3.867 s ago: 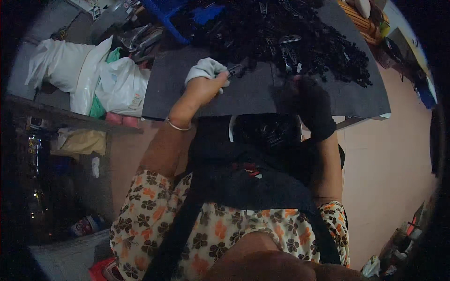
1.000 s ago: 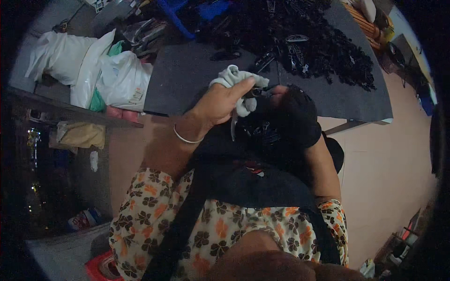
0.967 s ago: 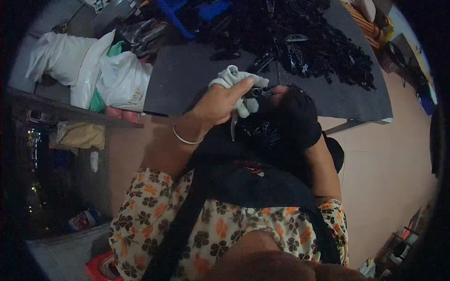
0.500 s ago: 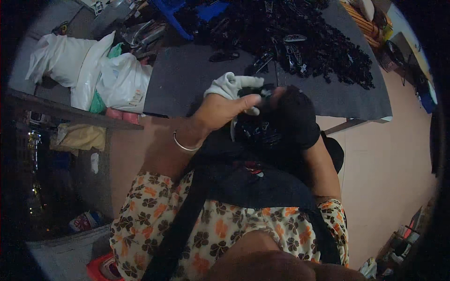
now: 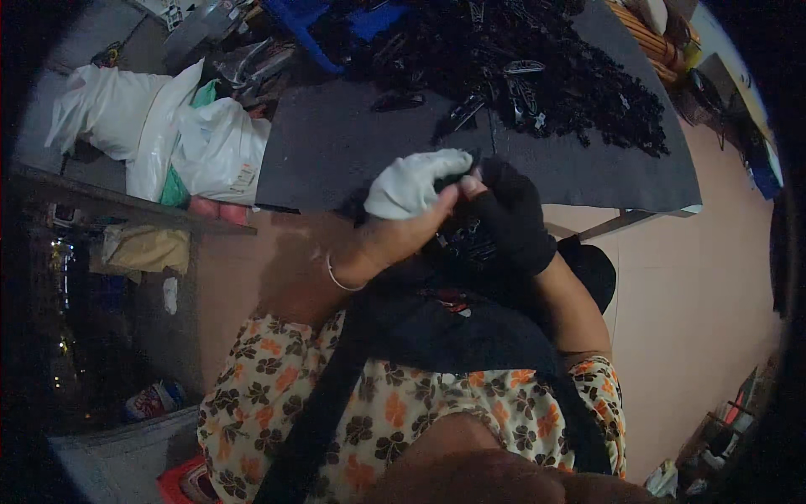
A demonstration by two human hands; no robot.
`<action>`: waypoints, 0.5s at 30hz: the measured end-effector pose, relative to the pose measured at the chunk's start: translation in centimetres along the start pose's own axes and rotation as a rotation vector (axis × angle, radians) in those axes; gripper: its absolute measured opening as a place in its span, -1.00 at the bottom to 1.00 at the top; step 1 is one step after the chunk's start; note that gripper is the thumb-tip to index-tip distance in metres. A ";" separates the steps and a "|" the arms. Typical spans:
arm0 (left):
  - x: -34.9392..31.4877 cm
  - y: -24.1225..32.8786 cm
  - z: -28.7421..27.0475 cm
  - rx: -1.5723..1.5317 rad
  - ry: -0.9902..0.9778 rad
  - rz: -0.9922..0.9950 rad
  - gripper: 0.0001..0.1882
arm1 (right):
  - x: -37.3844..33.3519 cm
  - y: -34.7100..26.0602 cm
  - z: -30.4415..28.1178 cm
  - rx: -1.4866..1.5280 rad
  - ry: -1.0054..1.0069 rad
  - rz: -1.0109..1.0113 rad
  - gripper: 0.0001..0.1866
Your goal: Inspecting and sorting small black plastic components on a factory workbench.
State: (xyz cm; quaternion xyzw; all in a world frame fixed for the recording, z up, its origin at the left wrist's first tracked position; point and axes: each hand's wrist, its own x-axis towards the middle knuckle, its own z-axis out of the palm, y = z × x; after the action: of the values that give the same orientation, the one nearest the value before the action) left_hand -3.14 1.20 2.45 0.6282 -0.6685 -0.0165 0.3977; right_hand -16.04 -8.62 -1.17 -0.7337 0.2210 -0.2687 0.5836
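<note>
Before my chest, just off the table's near edge, my two hands meet. My left hand (image 5: 413, 186), in a white glove with the thumb bare, is closed around a small black part (image 5: 456, 176). My right hand (image 5: 519, 220), wearing a black glove with bare fingertips, pinches at the same part from the right. Most of that part is hidden by the fingers, so its shape cannot be made out. Below the hands, several dark shiny pieces (image 5: 472, 244) lie on my black-clad lap.
A big heap of small black parts (image 5: 588, 105) covers the far side of the grey table (image 5: 327, 160). Near it lies a loose black piece (image 5: 399, 102), with a blue bin (image 5: 306, 34) behind. White plastic bags (image 5: 220, 147) sit at the left, above a shelf holding a yellowish cloth (image 5: 149, 246).
My left hand has turned and curled its fingers inward. My right hand has come down slightly and its thumb now meets the left thumb at the black part.
</note>
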 end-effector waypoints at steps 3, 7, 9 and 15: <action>-0.8 0.5 -0.7 -0.383 -0.082 -0.393 -0.74 | 0.4 -0.3 -0.2 -0.291 0.126 -0.260 -0.75; -1.4 -0.2 -0.4 -0.607 -0.136 -0.359 -0.78 | 0.2 0.2 -1.5 -0.229 -0.048 -0.224 -0.70; -1.4 -0.3 -0.4 -0.576 -0.185 -0.353 -0.76 | 0.1 0.3 -1.9 -0.206 -0.082 -0.168 -0.70; 0.6 -2.4 -0.7 -0.290 -0.418 -0.261 -0.50 | 0.4 0.6 -4.8 -0.363 -0.123 -0.148 -0.70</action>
State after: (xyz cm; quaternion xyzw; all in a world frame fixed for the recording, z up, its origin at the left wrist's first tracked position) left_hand -0.69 0.54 1.98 0.6285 -0.6403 -0.2918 0.3315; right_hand -18.84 -12.54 -0.91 -0.8562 0.1751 -0.2211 0.4328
